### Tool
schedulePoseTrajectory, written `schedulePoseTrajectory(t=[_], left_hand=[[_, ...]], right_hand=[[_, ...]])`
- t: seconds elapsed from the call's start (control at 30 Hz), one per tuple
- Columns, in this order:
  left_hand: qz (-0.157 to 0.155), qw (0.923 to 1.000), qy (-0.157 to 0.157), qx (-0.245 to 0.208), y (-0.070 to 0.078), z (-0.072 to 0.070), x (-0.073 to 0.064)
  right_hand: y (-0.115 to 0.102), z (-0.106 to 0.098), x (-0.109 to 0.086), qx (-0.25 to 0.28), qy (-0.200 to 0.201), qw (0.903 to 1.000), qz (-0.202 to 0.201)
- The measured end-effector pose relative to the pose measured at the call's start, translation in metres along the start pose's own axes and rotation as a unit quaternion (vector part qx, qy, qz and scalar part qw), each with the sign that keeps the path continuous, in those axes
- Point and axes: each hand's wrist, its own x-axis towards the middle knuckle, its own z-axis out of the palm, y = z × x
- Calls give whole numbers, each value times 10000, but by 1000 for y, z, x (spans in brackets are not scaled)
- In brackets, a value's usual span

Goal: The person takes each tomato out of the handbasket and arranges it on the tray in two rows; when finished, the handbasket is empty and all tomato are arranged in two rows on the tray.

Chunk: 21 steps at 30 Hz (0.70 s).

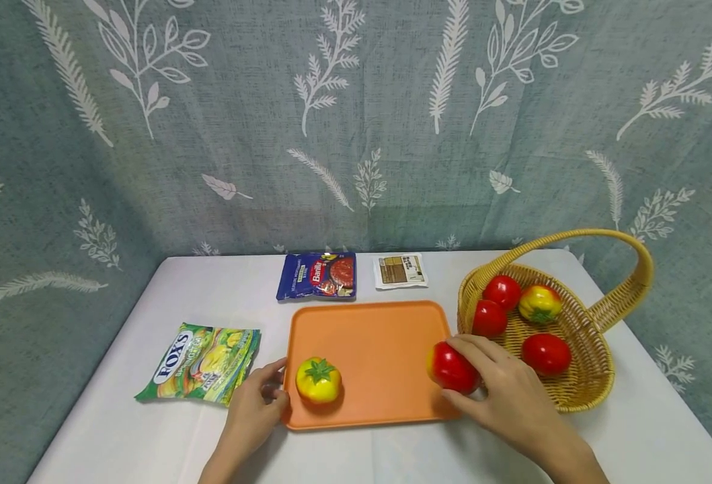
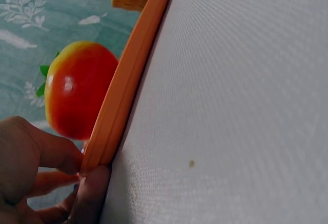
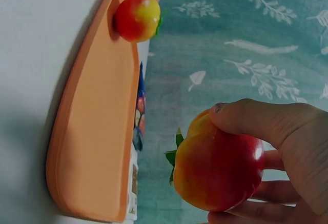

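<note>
My left hand (image 1: 255, 407) pinches the left rim of an orange tray (image 1: 380, 363) between thumb and fingers; the left wrist view shows this grip at the tray's edge. On the tray's left side sits a yellow and red tomato (image 1: 319, 381) with a green leafy top. My right hand (image 1: 503, 386) holds a second tomato (image 3: 218, 165), red with a yellow end, its thumb on one side and fingers round the other. In the head view this tomato overlaps the tray's right end, and in the right wrist view its green leaves point away from the palm.
A wicker basket (image 1: 594, 366) with a tall handle stands right of the tray, holding several red and yellow-red tomatoes. Behind the tray lie a blue Barilla pouch (image 1: 317, 276) and a small white-brown packet (image 1: 401, 271). A green Fox's bag (image 1: 201, 364) lies at left.
</note>
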Motion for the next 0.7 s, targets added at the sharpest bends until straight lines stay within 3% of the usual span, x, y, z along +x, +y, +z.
schedulePoseTrajectory(t=[0.7], left_hand=[[84, 9999, 53, 22, -1, 1, 1]], right_hand=[[-12, 26, 11, 323, -68, 9987, -388]])
